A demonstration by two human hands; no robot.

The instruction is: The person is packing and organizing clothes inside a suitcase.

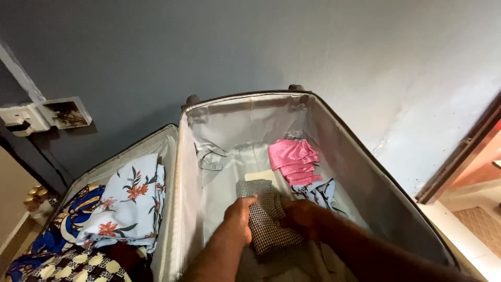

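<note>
- Left hand [241, 215] curled on the left edge of a checked cloth [264, 222], fingers closed on it.
- Right hand [300, 216] gripping the cloth's right side, fingers apparently folded under, partly hidden.
- Checked cloth low in the open suitcase [365, 172], on the pale lining.
- Pink garment [294, 160] behind, near the far wall.
- Floral cloth [130, 201] heaped in the lid, left.

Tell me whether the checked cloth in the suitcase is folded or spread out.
Folded: the checked cloth lies as a compact rectangle on the suitcase floor, left hand and right hand pressing its sides.
</note>
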